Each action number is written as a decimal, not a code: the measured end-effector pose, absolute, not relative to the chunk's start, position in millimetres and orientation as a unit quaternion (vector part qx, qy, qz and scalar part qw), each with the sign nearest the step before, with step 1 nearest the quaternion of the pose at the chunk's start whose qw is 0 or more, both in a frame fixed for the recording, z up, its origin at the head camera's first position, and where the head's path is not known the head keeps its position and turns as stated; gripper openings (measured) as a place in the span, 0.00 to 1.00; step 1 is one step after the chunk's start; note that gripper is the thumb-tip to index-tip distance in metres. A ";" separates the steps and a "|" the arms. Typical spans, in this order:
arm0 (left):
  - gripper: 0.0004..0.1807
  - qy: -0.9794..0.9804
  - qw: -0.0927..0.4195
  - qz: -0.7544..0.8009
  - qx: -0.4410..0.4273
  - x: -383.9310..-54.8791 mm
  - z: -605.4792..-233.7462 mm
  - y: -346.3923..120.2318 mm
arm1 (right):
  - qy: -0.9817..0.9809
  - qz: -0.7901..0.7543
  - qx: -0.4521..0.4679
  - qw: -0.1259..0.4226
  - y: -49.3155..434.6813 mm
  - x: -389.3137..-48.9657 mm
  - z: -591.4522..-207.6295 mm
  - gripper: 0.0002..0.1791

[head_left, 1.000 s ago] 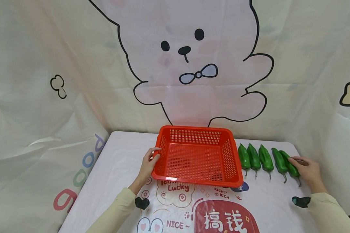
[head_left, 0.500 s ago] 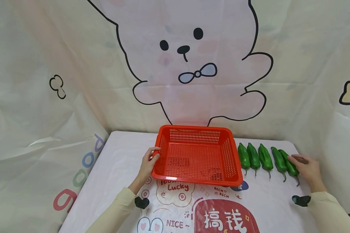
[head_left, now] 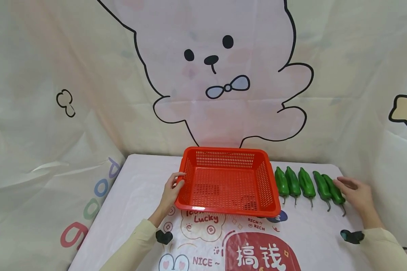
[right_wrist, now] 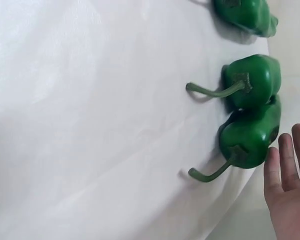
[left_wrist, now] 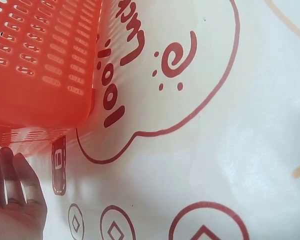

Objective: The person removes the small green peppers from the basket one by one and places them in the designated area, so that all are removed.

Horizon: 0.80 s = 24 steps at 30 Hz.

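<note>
A red plastic basket with slotted walls stands at the middle back of the table, with nothing in it. My left hand is at its left rim, finger and thumb reaching the edge. In the left wrist view, straight fingers lie against the basket's outer side. To the basket's right, several long green peppers lie in a row, stems toward me. My right hand is beside the rightmost pepper; the right wrist view shows its fingers straight, tips close to that pepper's side.
A white printed cloth covers the table. Hanging sheets with a cartoon bear enclose the back and sides. The rightmost pepper touches its neighbour near the table's right edge.
The head view has shifted slightly. My right fingertips overlap the rightmost pepper less than before. The left hand and the basket keep their places.
</note>
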<state>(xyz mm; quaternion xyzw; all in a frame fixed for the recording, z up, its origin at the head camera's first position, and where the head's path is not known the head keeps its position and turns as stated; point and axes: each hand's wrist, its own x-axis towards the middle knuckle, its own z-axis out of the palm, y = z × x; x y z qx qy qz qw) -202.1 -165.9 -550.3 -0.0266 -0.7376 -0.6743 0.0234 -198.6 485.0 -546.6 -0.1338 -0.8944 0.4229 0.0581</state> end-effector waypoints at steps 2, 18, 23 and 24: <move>0.16 -0.738 0.025 -0.673 -0.031 -202.9 -549.7 -165.9 | -0.889 0.436 -0.120 0.072 482.4 -196.7 -543.3 0.29; 0.20 -0.771 0.041 -0.632 -0.064 -186.0 -513.9 -173.1 | -0.860 0.500 0.011 0.096 415.2 -168.2 -496.9 0.21; 0.21 -0.774 0.051 -0.629 -0.055 -192.7 -529.1 -180.9 | -0.885 0.448 0.052 0.113 394.2 -161.2 -495.9 0.19; 0.22 -0.772 0.047 -0.632 -0.051 -193.8 -529.4 -182.4 | -0.892 0.433 0.058 0.117 390.6 -159.5 -496.4 0.18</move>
